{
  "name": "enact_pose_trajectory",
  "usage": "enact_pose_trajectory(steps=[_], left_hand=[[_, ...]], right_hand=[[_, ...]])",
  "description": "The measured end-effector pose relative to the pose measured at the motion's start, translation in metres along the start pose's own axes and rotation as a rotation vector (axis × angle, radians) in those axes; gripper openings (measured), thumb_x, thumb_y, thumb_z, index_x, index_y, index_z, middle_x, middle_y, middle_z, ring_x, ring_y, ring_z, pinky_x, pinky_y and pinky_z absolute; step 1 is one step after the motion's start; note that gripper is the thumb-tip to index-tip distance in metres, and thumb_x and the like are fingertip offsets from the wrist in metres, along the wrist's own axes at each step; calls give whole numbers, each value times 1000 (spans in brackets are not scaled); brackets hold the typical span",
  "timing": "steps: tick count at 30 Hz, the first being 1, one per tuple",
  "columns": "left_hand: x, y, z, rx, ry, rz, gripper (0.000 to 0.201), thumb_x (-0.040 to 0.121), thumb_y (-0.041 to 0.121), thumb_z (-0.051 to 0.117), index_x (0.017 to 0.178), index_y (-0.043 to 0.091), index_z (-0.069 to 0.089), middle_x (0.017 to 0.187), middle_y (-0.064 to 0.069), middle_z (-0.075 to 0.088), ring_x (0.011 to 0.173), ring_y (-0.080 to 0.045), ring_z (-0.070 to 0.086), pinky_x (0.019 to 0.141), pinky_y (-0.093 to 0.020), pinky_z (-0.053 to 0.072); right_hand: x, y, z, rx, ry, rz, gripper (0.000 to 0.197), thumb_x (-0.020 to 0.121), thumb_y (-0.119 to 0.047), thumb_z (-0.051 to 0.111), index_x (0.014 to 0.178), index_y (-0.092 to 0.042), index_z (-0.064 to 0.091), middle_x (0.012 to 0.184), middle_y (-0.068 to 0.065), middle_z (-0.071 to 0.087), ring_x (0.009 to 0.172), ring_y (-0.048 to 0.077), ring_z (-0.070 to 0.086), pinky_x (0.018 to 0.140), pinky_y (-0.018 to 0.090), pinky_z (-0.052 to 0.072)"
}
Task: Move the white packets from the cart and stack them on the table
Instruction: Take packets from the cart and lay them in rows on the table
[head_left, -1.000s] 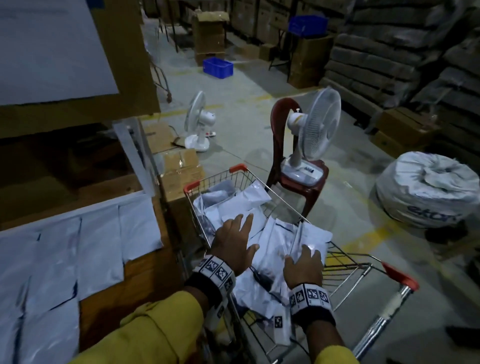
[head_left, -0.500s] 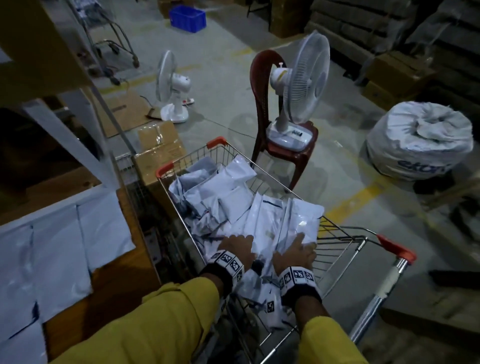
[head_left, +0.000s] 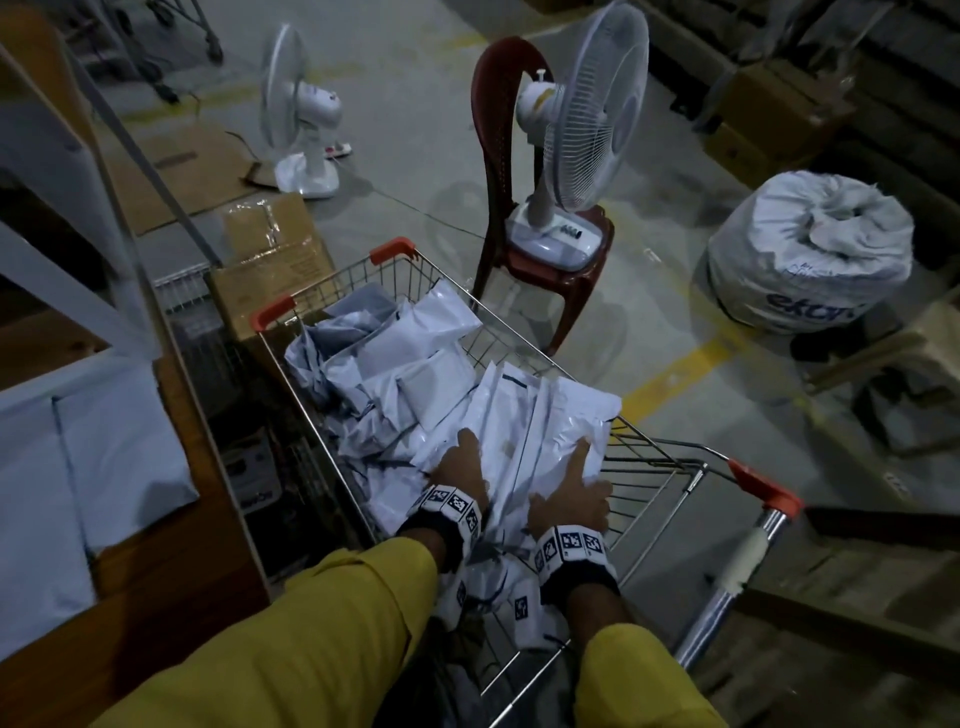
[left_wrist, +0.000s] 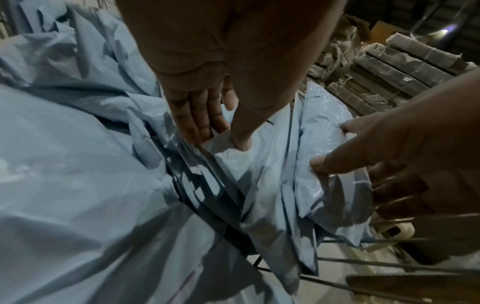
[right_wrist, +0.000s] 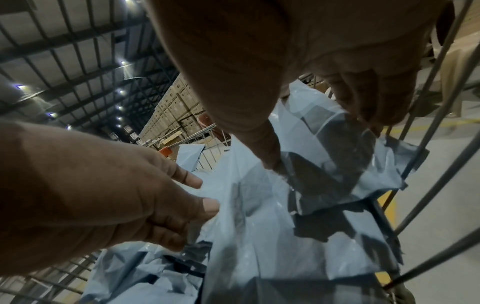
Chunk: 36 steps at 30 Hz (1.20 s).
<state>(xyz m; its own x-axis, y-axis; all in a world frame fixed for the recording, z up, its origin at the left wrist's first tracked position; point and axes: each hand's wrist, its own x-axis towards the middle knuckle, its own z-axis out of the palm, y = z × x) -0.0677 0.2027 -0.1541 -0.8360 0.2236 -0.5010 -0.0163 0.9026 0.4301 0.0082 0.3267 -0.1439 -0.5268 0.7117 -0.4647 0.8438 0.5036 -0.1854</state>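
Observation:
A wire cart holds a heap of white packets. At its near end a bundle of packets stands on edge. My left hand grips the bundle's left side; in the left wrist view the left hand has its fingers down one face and the thumb on the other. My right hand grips the right side, and the right wrist view shows the right hand pinching the packets between thumb and fingers. Flat white packets lie on the wooden table to the left.
A red chair carrying a white fan stands just beyond the cart. A second fan and cardboard boxes sit on the floor at the far left. A large white sack lies at the right. The cart handle is at my right.
Both hands lay spread over the packets a second ago; they have since sunk into the pile and curled round the upright bundle. The view has tilted downward.

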Motion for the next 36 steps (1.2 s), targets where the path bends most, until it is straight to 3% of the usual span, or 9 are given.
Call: enact_pose_trajectory(steps=[4, 7, 10, 13, 17, 23, 28, 31, 36], left_hand=[[-5, -3, -2, -28, 39, 52, 75, 76, -5, 62, 135, 28, 32, 119, -13, 42, 91, -34, 58, 79, -40, 53], [-9, -6, -3, 184, 78, 122, 62, 86, 11, 60, 136, 40, 40, 131, -12, 34, 99, -35, 57, 80, -41, 52], [-12, -4, 0, 377, 111, 114, 37, 96, 29, 52, 133, 35, 50, 132, -11, 38, 108, -33, 53, 86, -38, 45], [-14, 0, 7, 478, 81, 104, 49, 86, 30, 62, 133, 30, 47, 135, -12, 37, 121, -33, 43, 95, -41, 40], [-14, 6, 16, 452, 127, 49, 59, 82, 39, 69, 132, 22, 43, 146, -15, 31, 130, -33, 37, 103, -44, 37], [-13, -1, 19, 419, 105, -72, 66, 61, 42, 88, 114, 19, 56, 133, -10, 46, 110, -28, 55, 80, -37, 50], [-11, -6, 18, 338, 108, -107, 41, 87, 20, 68, 124, 14, 51, 133, -10, 40, 114, -29, 51, 78, -38, 44], [-20, -3, 19, 368, 124, -142, 55, 80, 27, 74, 126, 17, 45, 134, -9, 37, 118, -28, 48, 87, -37, 48], [-32, -11, 9, 284, 119, -157, 85, 69, 37, 80, 134, 15, 31, 141, -11, 24, 129, -31, 33, 94, -43, 44]], right_hand=[[4, -6, -4, 95, -10, 45, 106, 83, -29, 69, 152, -51, -8, 130, 17, 28, 104, 37, 56, 86, 43, 53], [6, -9, -4, 119, 6, 46, 104, 83, -35, 68, 154, -50, -7, 136, 19, 25, 115, 39, 49, 91, 47, 51], [2, -9, 1, 72, 53, -16, 107, 81, -50, 70, 155, -42, -7, 140, 19, 23, 121, 39, 41, 92, 47, 49], [1, -7, 3, 25, 51, -35, 124, 72, -56, 78, 155, -39, -13, 144, 20, 19, 126, 40, 38, 94, 48, 48], [7, -8, -1, -6, -10, -26, 128, 70, -41, 83, 155, -39, -14, 146, 21, 20, 129, 41, 35, 100, 49, 48], [4, -1, -10, -24, 2, -39, 113, 74, -37, 74, 156, -38, -4, 142, 21, 24, 129, 39, 30, 96, 43, 44], [0, 1, -6, 5, -19, -2, 118, 70, -47, 76, 155, -42, -5, 145, 18, 23, 132, 38, 29, 97, 53, 45], [0, 1, -10, 24, -51, 24, 126, 69, -58, 80, 153, -44, -13, 151, 21, 18, 133, 42, 36, 105, 57, 39], [-4, -2, -16, 35, -76, 35, 127, 70, -42, 84, 154, -41, -11, 150, 22, 17, 129, 44, 41, 107, 55, 37]])
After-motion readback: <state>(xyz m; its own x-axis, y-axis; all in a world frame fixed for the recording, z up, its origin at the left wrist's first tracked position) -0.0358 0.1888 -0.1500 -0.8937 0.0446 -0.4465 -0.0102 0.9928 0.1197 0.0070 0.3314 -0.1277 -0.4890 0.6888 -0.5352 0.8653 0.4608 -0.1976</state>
